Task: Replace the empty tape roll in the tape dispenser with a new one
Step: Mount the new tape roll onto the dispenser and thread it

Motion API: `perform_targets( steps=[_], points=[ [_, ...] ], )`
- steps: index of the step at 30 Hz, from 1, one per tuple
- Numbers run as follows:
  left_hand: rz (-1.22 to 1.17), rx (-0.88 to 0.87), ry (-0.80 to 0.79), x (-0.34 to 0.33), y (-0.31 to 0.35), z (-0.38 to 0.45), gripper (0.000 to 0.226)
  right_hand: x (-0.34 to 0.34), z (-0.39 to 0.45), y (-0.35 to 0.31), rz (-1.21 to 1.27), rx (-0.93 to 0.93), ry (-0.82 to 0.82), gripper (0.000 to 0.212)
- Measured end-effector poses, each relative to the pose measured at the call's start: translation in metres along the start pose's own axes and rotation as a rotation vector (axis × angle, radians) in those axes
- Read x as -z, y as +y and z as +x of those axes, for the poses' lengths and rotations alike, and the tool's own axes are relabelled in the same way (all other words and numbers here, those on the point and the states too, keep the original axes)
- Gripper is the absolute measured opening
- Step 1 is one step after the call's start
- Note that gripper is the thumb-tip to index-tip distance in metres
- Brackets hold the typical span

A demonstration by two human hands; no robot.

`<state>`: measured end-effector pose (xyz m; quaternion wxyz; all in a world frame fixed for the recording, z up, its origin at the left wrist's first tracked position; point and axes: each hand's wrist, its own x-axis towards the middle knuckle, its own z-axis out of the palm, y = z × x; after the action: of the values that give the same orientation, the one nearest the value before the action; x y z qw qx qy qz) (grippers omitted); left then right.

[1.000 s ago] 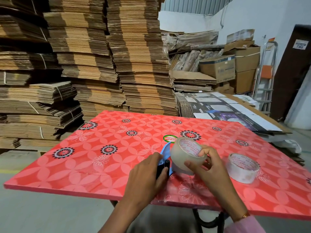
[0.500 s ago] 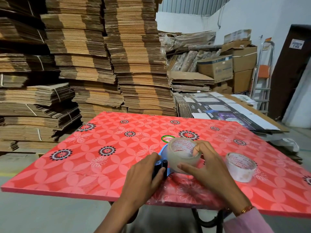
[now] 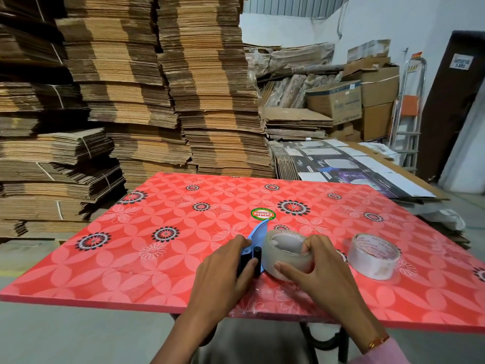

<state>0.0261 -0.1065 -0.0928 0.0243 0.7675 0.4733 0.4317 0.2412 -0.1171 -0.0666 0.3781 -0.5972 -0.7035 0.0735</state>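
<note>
A blue tape dispenser (image 3: 258, 233) with a black handle lies on the red flowered table (image 3: 162, 206). My left hand (image 3: 223, 274) grips the black handle at the near side. A clear tape roll (image 3: 286, 254) sits flat over the dispenser's hub, just right of the handle. My right hand (image 3: 317, 271) holds this roll, with fingers over its far rim and the thumb against its near wall. A second clear tape roll (image 3: 374, 256) with a printed white core lies flat on the table further right, apart from both hands.
Tall stacks of flattened cardboard (image 3: 157, 88) rise behind the table. Printed flat boxes (image 3: 341, 166) and brown cartons (image 3: 354, 101) stand at the back right beside a metal stepladder (image 3: 409, 114). A round green sticker (image 3: 263, 214) marks the tabletop.
My right hand has lowered the clear roll from a tilted, raised position down flat onto the dispenser. My left hand has kept its grip on the handle.
</note>
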Motion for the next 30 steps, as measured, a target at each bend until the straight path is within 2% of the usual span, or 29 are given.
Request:
perform_targets(
  steps=[4,7,12,15,17,22,27,30],
  points=[
    [-0.02,-0.003,-0.006,0.0,-0.001,0.0,0.018,-0.001,-0.006,-0.006,-0.145,-0.028,-0.018,0.056],
    [-0.023,-0.006,-0.003,-0.001,-0.001,0.0,0.018,0.006,-0.001,-0.008,-0.171,0.052,-0.062,0.056],
    [-0.025,-0.005,-0.01,-0.002,-0.002,-0.001,0.021,0.012,0.035,-0.021,-0.133,0.334,0.029,0.017],
    [-0.042,0.002,-0.015,-0.001,-0.002,-0.001,0.023,0.006,0.06,-0.037,-0.225,0.409,-0.111,0.012],
    [-0.059,0.004,-0.016,0.0,-0.001,-0.001,0.023,0.001,0.071,-0.048,-0.284,0.385,-0.216,0.009],
    [-0.071,0.023,-0.013,0.001,-0.002,0.0,0.032,-0.006,0.077,-0.064,-0.367,0.292,-0.337,0.007],
    [-0.085,0.051,-0.004,0.002,-0.001,0.0,0.033,-0.01,0.085,-0.066,-0.404,0.217,-0.391,0.006],
    [-0.142,0.125,0.011,0.004,0.001,0.001,0.045,-0.014,0.09,-0.068,-0.414,0.192,-0.396,0.014]
  ],
)
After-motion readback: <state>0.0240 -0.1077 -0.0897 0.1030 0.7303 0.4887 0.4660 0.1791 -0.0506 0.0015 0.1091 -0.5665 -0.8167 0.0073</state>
